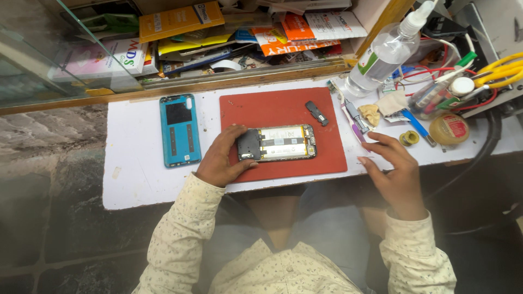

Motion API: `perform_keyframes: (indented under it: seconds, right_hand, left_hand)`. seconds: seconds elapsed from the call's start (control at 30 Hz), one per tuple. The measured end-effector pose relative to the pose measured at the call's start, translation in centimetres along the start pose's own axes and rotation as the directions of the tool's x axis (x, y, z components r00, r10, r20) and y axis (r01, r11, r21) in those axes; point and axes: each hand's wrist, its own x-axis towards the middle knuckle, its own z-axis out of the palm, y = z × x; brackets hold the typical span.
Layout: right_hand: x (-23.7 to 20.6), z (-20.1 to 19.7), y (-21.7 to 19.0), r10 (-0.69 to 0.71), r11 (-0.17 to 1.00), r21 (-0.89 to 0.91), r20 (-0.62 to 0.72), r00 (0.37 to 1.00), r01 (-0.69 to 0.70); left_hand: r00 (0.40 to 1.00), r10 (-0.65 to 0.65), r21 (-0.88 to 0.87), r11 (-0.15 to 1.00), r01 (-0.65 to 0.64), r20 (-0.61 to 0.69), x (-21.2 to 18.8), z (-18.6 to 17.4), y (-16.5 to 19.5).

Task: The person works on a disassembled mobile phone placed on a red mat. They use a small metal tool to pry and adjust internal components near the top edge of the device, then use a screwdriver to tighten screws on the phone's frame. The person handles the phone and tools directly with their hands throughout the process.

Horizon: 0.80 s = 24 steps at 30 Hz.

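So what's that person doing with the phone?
The person's left hand holds an opened phone, its insides showing, steady on a red mat. The right hand rests on the white table near some small tools. The phone's blue back cover lies off to the side.

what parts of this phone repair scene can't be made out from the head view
- Head view: the left end of the opened phone is covered by the left hand.
- Head view: whether the right hand touches the tweezers is too small to tell.
- Head view: the yellow tool is cut off by the right edge.
- Head view: small parts on the phone's board are too small to tell apart.
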Motion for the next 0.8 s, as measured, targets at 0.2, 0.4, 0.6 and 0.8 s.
perform_keyframes:
  seconds: [0.2,0.4,0.6,0.8]
  right_hand:
    - [0.0,-1.7,1.0,0.01,0.998,-0.062,-0.113,0.994,-0.018]
    - [0.5,-2.4,2.3,0.041,0.999,-0.021,-0.213,0.976,-0.047]
    - [0.2,-1.6,2.2,0.041,0.999,0.003,-0.286,0.957,-0.042]
    - [2.5,2.2,0.4,-0.044,0.998,0.039,-0.135,0.99,0.049]
  left_hand:
    - [1.0,-0.013,-0.013,1.0,0.013,-0.012,0.0,0.1,0.0]
    - [0.999,-0.046,-0.035,0.998,0.046,-0.016,0.0,-0.1,0.2]
    - [0.999,-0.039,-0.058,0.998,0.036,-0.037,0.0,-0.4,0.5]
    - [0.998,-0.031,-0.095,0.995,0.026,-0.048,0.1,-0.5,0.8]
